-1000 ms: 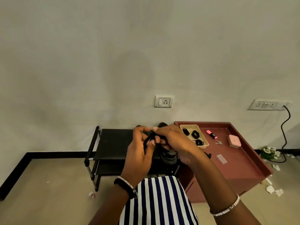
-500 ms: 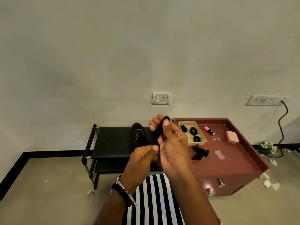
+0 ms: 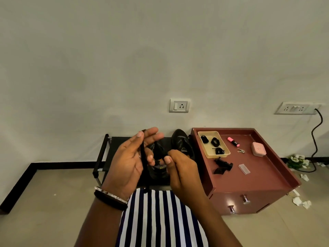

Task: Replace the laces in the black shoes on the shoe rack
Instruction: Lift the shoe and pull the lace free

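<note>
The lace runs top to bottom across my slack, spread left hand; my right hand pinches it just beside, nearer the black shoes.

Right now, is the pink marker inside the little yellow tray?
No, the pink marker lies on the red cabinet top beside the tray, which holds only black lace bundles.
</note>
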